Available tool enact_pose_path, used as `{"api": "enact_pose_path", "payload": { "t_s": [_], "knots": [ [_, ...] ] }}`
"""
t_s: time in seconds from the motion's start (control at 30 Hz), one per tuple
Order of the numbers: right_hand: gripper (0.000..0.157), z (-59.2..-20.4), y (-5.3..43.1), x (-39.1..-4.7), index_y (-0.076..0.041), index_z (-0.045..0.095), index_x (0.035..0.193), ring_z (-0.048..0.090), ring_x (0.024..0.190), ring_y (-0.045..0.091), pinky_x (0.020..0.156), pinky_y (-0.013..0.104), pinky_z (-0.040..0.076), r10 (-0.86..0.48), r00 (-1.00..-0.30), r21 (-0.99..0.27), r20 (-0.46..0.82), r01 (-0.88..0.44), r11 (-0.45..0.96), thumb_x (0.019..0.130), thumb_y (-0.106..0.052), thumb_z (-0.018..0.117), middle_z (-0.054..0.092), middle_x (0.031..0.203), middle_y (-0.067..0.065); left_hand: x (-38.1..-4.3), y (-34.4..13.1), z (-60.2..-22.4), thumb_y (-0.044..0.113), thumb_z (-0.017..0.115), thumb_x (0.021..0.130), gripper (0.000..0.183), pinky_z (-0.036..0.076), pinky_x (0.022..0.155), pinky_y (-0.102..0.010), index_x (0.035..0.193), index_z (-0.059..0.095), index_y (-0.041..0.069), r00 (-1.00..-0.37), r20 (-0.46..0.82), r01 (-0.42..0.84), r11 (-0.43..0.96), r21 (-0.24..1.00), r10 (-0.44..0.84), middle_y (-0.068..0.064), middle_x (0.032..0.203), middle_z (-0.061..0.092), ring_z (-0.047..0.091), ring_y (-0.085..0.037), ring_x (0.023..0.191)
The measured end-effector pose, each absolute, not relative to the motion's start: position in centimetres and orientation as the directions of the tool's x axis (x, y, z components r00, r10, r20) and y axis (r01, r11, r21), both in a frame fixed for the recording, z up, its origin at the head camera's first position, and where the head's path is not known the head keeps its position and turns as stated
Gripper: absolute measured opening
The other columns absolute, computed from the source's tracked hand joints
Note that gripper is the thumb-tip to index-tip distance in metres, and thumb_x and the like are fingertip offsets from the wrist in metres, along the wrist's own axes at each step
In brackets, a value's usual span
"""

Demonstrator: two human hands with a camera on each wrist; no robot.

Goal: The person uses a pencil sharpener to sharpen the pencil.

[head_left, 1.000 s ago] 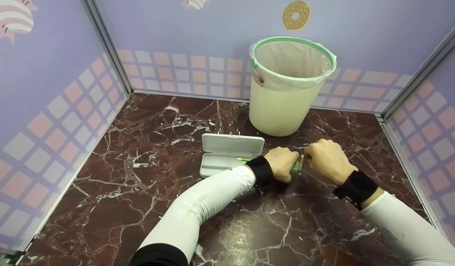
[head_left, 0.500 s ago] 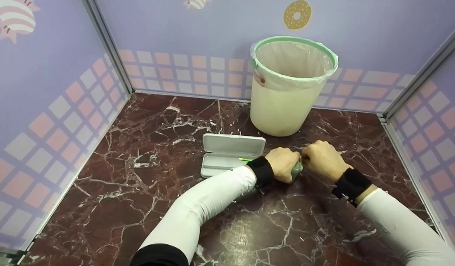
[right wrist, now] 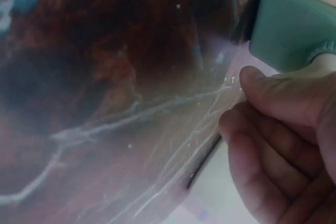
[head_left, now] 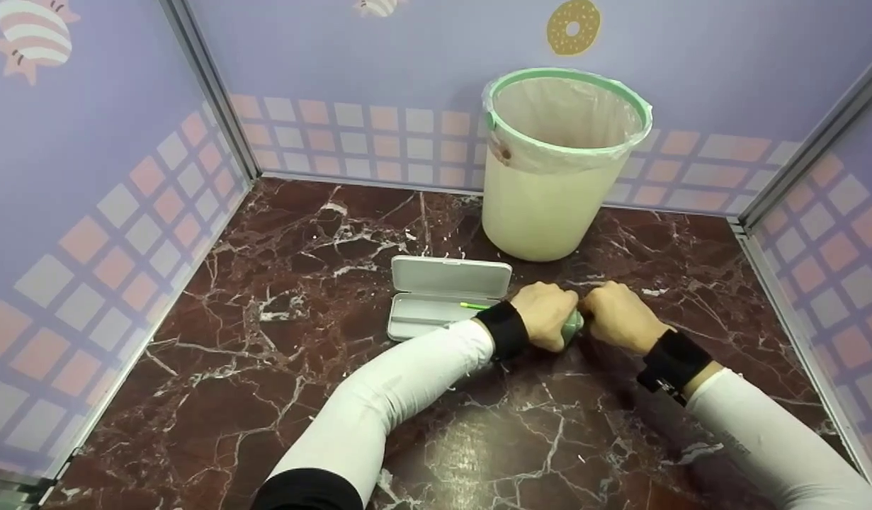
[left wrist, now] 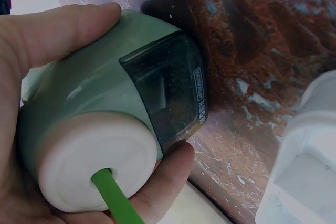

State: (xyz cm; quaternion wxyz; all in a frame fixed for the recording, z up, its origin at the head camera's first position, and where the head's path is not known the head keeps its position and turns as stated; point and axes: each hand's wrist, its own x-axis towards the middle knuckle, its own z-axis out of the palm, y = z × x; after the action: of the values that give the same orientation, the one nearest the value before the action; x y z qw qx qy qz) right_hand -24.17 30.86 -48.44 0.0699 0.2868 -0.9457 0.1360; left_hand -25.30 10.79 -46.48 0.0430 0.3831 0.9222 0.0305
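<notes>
My left hand (head_left: 545, 315) grips a green pencil sharpener (left wrist: 89, 85) with a dark clear shavings window (left wrist: 170, 85), thumb on one side and fingers on the other. A green pencil (left wrist: 116, 198) sticks into the hole in its pale round front. My right hand (head_left: 623, 317) is at the other end of the sharpener, fingers curled round the cream crank (right wrist: 323, 67), whose knob is hidden in the hand. Behind the left wrist lies an open white pencil case (head_left: 450, 278), and the pencil's yellow-green end shows over its tray in the head view.
A cream trash bin (head_left: 542, 205) with a green rim and clear liner stands at the back, beyond the hands. Purple patterned panels (head_left: 365, 64) enclose the dark red marble tabletop (head_left: 280, 340) on three sides. Small white bits lie scattered behind the case.
My right hand has moved slightly down and in towards the sharpener, with the crank going out of sight in the head view. My left hand holds the sharpener in nearly the same place.
</notes>
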Motion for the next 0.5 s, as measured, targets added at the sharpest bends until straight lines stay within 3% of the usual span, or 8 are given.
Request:
{"api": "enact_pose_path", "payload": {
  "t_s": [0.27, 0.5],
  "knots": [
    [0.042, -49.0, 31.1, -23.5, -0.023, 0.05, 0.054, 0.038, 0.056, 0.009, 0.052, 0.029, 0.035, -0.518, -0.83, -0.267, 0.208, -0.558, 0.786, 0.064, 0.012, 0.071, 0.038, 0.06, -0.016, -25.3, 10.9, -46.7, 0.033, 0.088, 0.08, 0.043, 0.067, 0.081, -0.041, 0.116, 0.069, 0.018, -0.699, -0.047, 0.708, 0.7, 0.095, 0.714, 0.0, 0.106, 0.079, 0.079, -0.025, 0.094],
    [0.047, -49.5, 30.9, -22.6, -0.021, 0.053, 0.051, 0.036, 0.053, 0.005, 0.05, 0.027, 0.036, -0.545, -0.814, -0.284, 0.202, -0.581, 0.763, 0.068, 0.001, 0.09, 0.036, 0.057, -0.018, -25.2, 10.8, -46.7, 0.032, 0.087, 0.08, 0.041, 0.067, 0.08, -0.041, 0.114, 0.069, 0.018, -0.705, -0.04, 0.702, 0.705, 0.098, 0.708, 0.0, 0.106, 0.079, 0.078, -0.025, 0.094]
  ]
}}
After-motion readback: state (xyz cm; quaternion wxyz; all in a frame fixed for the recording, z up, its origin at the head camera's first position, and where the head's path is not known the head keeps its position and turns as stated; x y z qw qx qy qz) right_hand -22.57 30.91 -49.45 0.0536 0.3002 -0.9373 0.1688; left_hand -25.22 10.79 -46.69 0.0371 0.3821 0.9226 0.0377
